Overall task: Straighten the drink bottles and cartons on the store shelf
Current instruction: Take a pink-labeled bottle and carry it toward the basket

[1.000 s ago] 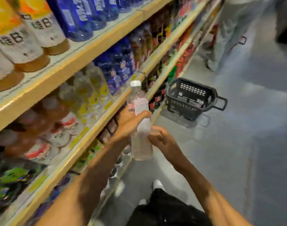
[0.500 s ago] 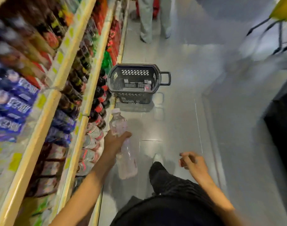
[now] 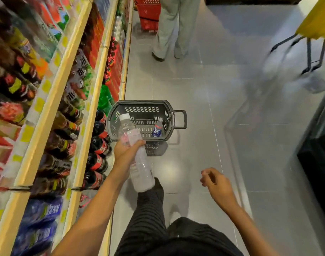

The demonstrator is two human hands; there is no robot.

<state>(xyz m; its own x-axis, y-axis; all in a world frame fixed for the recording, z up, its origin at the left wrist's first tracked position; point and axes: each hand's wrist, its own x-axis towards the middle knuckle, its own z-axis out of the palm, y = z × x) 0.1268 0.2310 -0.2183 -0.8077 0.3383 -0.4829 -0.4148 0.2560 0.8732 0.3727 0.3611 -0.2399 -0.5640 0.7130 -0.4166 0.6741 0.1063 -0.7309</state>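
Left hand (image 3: pixel 127 150) grips the clear water bottle (image 3: pixel 142 172) round its middle, cap tilted away toward the black basket (image 3: pixel 145 102) on the floor. The bottle is off the shelf (image 3: pixel 92 115), out over the aisle. It is probably being carried to its proper row, or to the basket. Right hand (image 3: pixel 216 183) hangs free, fingers loosely curled, holding nothing. A blue-labelled bottle (image 3: pixel 157 129) lies inside the basket. Cola bottles (image 3: pixel 98 145) line the lower shelf beside it.

Clear plastic bottle (image 3: pixel 137 156), perforated dark plastic basket (image 3: pixel 169 115), glossy grey floor tiles (image 3: pixel 231 100)
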